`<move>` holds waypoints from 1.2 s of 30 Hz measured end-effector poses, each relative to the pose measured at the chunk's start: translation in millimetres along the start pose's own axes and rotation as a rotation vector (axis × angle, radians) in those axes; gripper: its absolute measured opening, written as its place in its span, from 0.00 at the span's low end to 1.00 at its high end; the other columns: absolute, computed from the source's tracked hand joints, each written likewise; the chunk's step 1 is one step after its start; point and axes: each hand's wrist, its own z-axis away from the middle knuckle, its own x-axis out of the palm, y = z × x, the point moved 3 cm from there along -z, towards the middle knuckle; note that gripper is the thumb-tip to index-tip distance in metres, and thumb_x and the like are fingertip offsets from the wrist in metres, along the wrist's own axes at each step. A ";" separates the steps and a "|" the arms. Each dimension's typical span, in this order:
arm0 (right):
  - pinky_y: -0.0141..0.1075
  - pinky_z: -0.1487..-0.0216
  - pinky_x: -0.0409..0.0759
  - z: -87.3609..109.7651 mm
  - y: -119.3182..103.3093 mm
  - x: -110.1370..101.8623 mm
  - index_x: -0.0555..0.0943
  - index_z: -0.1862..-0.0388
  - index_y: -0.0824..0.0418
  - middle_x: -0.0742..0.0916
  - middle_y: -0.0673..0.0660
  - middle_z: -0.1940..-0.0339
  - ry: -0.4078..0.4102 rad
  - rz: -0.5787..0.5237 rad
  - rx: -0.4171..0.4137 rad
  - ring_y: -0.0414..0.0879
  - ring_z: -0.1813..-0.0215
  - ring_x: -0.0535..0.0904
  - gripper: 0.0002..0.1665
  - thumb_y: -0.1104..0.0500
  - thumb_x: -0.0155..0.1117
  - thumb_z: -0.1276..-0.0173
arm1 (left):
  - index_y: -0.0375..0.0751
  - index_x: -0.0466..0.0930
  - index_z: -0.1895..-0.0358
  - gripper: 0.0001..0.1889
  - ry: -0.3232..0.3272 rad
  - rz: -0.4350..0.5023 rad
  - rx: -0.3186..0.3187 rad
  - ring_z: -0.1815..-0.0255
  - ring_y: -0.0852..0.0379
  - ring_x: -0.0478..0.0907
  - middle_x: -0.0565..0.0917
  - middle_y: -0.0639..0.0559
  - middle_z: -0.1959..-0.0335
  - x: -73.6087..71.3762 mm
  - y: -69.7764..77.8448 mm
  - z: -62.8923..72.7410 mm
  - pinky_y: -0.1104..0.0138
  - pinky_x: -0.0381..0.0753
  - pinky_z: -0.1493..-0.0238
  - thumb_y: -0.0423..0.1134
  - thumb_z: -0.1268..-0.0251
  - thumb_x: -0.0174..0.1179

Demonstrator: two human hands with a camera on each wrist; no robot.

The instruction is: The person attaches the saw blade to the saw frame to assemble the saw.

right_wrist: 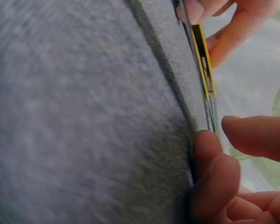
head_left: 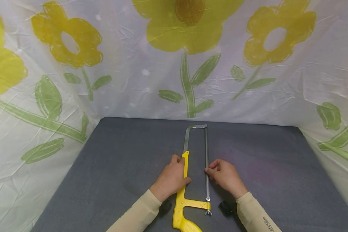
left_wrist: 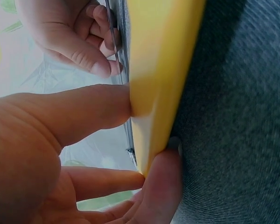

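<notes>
A hacksaw with a yellow handle (head_left: 178,209) and a bare metal front bow (head_left: 187,138) lies lengthwise on the dark table. My left hand (head_left: 171,177) grips the yellow frame bar (left_wrist: 161,70), its thumb on one side and fingertips on the other. Along the right side runs the thin blade (head_left: 207,145), with a wing nut (head_left: 208,212) at its near end. Thumb and forefinger of my right hand (head_left: 224,175) pinch the blade around its middle, and the other fingers curl loosely. The left wrist view shows the right hand (left_wrist: 65,37) beyond the yellow bar.
Dark grey cloth covers the table (head_left: 127,145). White sheeting (head_left: 119,80) printed with yellow flowers rises behind it and on both sides. A black device (head_left: 226,207) sits below my right wrist.
</notes>
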 end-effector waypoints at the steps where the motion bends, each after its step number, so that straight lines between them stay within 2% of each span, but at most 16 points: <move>1: 0.38 0.72 0.78 -0.1 -0.1 -0.4 0.84 0.57 0.61 0.87 0.50 0.76 -0.002 -0.005 -0.006 0.45 0.76 0.80 0.14 0.51 0.74 0.27 | 0.31 0.69 0.20 0.44 0.002 -0.003 0.003 0.64 0.53 0.79 0.72 0.39 0.31 -0.4 -0.6 0.2 0.62 0.86 0.62 0.42 0.36 0.79; 5: 0.37 0.72 0.76 3.3 1.1 -2.9 0.83 0.61 0.60 0.86 0.51 0.77 -0.018 -0.007 -0.019 0.45 0.76 0.79 0.13 0.52 0.74 0.27 | 0.30 0.69 0.20 0.44 0.003 0.002 0.018 0.67 0.54 0.79 0.73 0.38 0.32 -1.6 -2.2 1.8 0.64 0.85 0.65 0.42 0.36 0.79; 11: 0.37 0.73 0.74 20.1 7.5 -7.4 0.82 0.65 0.57 0.83 0.50 0.79 -0.040 0.036 -0.014 0.45 0.76 0.79 0.13 0.51 0.75 0.27 | 0.30 0.69 0.20 0.44 -0.016 0.032 0.003 0.67 0.55 0.78 0.72 0.38 0.31 3.7 -1.4 2.8 0.66 0.85 0.66 0.42 0.36 0.79; 17: 0.36 0.74 0.71 39.8 10.0 -8.2 0.83 0.64 0.55 0.82 0.49 0.79 -0.049 0.071 -0.007 0.44 0.76 0.78 0.14 0.49 0.77 0.28 | 0.27 0.68 0.21 0.44 0.013 0.035 0.045 0.69 0.54 0.78 0.72 0.36 0.31 1.5 -1.7 2.7 0.66 0.84 0.69 0.40 0.36 0.78; 20: 0.35 0.75 0.72 53.2 10.1 -6.5 0.84 0.64 0.55 0.83 0.48 0.77 -0.099 0.058 -0.035 0.43 0.75 0.79 0.14 0.48 0.77 0.29 | 0.26 0.68 0.21 0.44 0.015 0.036 0.051 0.70 0.55 0.78 0.71 0.36 0.31 -0.3 -1.8 2.6 0.66 0.84 0.69 0.39 0.36 0.78; 26: 0.33 0.75 0.75 77.3 9.6 -1.8 0.84 0.65 0.55 0.82 0.47 0.76 -0.257 -0.009 -0.133 0.40 0.77 0.78 0.16 0.45 0.76 0.28 | 0.26 0.69 0.22 0.43 0.014 0.011 0.060 0.75 0.56 0.75 0.72 0.36 0.32 -1.7 -2.3 1.8 0.67 0.80 0.73 0.40 0.36 0.78; 30: 0.32 0.75 0.74 84.3 12.9 2.1 0.83 0.68 0.53 0.82 0.46 0.77 -0.326 -0.023 -0.139 0.38 0.77 0.76 0.16 0.46 0.78 0.30 | 0.27 0.70 0.22 0.43 0.027 -0.015 0.070 0.77 0.56 0.74 0.73 0.36 0.33 -0.9 -2.3 1.8 0.67 0.77 0.75 0.41 0.36 0.78; 36: 0.31 0.73 0.72 88.3 18.6 4.1 0.82 0.70 0.55 0.81 0.47 0.76 -0.367 -0.040 -0.126 0.36 0.76 0.73 0.15 0.51 0.80 0.32 | 0.26 0.70 0.23 0.43 0.038 -0.026 0.071 0.77 0.56 0.74 0.74 0.37 0.35 0.4 -1.9 1.8 0.67 0.77 0.74 0.41 0.37 0.79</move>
